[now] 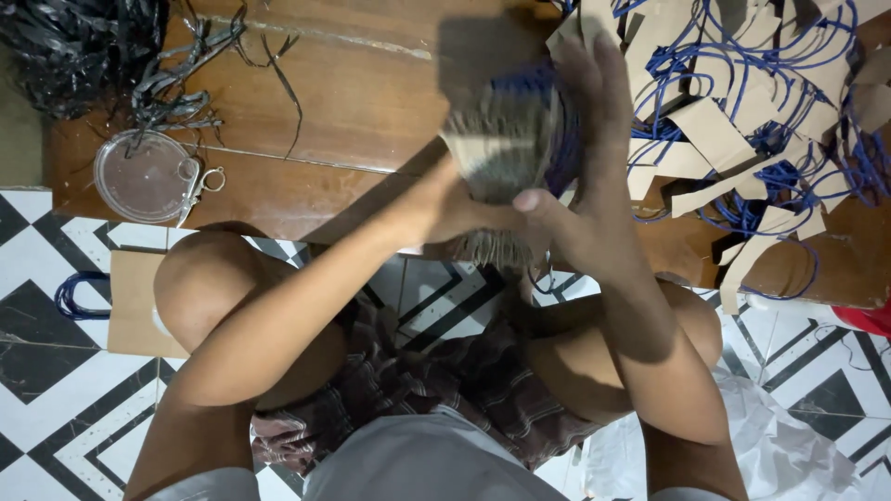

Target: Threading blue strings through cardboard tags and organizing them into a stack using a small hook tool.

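Single head-worn view, looking steeply down over the person's own lap and knees, facing forward onto the low wooden worktop (353,102) beyond the hands. Close range: the left hand (455,209) and right hand (580,199) meet near frame centre. Patterned tile floor (56,371) fills the near edge below the hands. No second view.

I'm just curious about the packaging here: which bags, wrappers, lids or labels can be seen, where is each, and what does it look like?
Paper bag: flat on the tiled floor at left, brown, blue cord handle.
Plastic lid: on the wooden board, upper left, round, clear.
Cardboard strips with blue cords: heaped at upper right, brown.
Stack of strips: held between left hand and right hand, brown edges, blue cords.
Plastic wrap: crumpled at lower right, translucent white.
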